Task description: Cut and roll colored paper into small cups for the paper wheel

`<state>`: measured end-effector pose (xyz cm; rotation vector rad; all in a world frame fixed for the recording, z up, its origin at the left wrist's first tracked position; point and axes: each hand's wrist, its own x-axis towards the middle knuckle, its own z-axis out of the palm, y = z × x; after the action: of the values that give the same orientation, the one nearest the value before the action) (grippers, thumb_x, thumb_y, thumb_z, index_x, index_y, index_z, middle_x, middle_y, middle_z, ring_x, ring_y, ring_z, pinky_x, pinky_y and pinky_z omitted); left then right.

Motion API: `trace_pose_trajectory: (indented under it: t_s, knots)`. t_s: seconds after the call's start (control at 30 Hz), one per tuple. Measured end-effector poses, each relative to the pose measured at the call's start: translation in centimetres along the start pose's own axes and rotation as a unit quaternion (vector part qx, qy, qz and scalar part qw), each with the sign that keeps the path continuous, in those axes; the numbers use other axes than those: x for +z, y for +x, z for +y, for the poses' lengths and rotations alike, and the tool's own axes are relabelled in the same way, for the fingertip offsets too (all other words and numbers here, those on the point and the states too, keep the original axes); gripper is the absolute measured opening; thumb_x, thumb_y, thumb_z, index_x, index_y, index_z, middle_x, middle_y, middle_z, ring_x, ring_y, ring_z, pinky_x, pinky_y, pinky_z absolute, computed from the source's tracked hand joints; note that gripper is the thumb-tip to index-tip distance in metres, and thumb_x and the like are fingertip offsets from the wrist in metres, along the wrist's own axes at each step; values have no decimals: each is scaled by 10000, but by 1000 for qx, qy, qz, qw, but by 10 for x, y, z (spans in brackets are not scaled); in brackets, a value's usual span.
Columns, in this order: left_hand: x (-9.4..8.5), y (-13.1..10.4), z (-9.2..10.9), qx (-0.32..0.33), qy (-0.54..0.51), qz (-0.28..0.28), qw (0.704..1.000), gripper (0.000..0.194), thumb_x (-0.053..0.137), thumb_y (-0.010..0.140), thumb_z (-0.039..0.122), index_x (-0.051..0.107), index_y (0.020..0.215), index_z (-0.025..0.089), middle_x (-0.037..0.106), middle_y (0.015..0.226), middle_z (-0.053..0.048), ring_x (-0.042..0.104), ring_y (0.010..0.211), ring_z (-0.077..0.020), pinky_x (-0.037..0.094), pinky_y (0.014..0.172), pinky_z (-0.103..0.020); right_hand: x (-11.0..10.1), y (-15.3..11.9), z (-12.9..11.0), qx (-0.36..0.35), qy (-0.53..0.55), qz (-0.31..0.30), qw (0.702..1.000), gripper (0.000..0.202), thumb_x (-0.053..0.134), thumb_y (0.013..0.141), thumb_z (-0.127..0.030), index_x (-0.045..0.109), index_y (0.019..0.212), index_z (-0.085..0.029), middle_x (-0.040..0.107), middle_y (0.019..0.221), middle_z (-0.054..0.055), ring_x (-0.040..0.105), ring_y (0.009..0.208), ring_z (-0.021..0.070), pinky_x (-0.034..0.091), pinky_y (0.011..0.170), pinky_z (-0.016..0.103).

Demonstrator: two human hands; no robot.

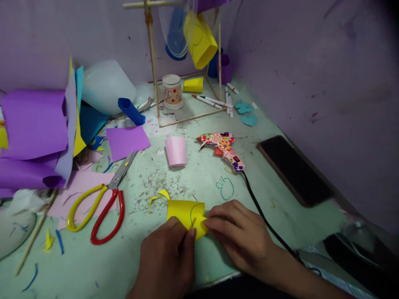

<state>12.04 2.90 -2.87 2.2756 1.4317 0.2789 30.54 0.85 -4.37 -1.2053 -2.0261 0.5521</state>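
Near the table's front edge, a small piece of yellow paper point(181, 209) with a green curved line drawn on it sits between my two hands. My left hand point(170, 253) is closed on its lower left part, thumb pressed near the drawn line. From the right, my right hand point(238, 234) pinches the paper's right edge with its fingertips. Just behind lie thin yellow scraps point(160, 196). Farther back stands a small pink paper cup shape point(176, 151). A flower-patterned glue gun point(222, 147) rests to the right of it, its black cord running past my right hand.
Scissors point(116, 180) with yellow and red handles lie open at left, near purple sheets point(34, 120). A stick frame point(152, 62) with hanging yellow and blue pieces stands at the back, a printed paper cup point(172, 92) inside. Markers point(229, 104) and a phone point(293, 170) lie right.
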Motion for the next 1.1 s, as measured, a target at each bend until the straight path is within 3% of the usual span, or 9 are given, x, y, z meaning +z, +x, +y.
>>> trace_pose_trajectory:
  t_s: [0.13,0.23,0.3,0.4,0.47,0.8,0.97,1.1]
  knots:
    - [-3,3,2,-26,-17,-13,999,319,444,841,280,493,535,205,519,467,29,485,387,-105,330,383,-222,2,3,2,-42,-53,-35,997,211,576,830,-170,595,1034,-122,653,958,88,536,813,197,459,684,343]
    - [-8,2,0,-45,-76,-10,996,143,486,826,279,552,717,212,596,561,32,561,464,-113,431,432,-211,4,3,4,-47,-74,-30,996,170,551,852,-171,612,1005,-127,667,922,77,538,792,188,455,679,338]
    - [-11,-1,-5,8,-99,5,995,83,502,812,244,544,880,220,643,718,7,618,591,-127,498,520,-226,6,3,6,-46,-79,-32,995,171,536,869,-208,615,999,-129,666,909,79,538,782,185,453,669,333]
    - [-13,-5,-14,114,-55,42,991,213,508,794,182,522,1002,225,636,914,-45,639,745,-158,531,600,-263,7,4,8,-30,-94,-32,995,205,493,895,-262,614,993,-128,655,901,95,536,773,186,452,651,326]
    - [-12,-6,-18,142,-25,63,988,239,505,797,170,527,1029,224,625,937,-58,636,752,-165,531,598,-269,7,6,7,-23,-103,-37,994,230,461,909,-277,618,985,-128,643,892,103,533,767,186,451,643,322]
    - [-10,5,-13,42,-64,6,997,193,397,865,241,581,814,217,575,741,-18,556,609,-146,411,516,-256,-1,26,4,57,-57,-113,990,239,437,900,-255,652,878,-154,615,798,82,520,756,191,444,647,315]
    - [-15,14,-12,-9,-37,-48,998,288,349,877,281,537,674,202,550,668,-12,534,574,-148,366,505,-264,2,28,7,107,-24,-104,989,205,466,883,-266,629,914,-145,627,776,64,531,732,189,433,648,320]
    - [-17,21,-11,-39,-4,-68,997,328,320,880,303,525,643,204,551,654,-19,540,591,-168,360,522,-281,5,32,6,139,-26,-81,987,195,473,866,-244,640,820,-153,607,748,61,534,726,189,430,652,319]
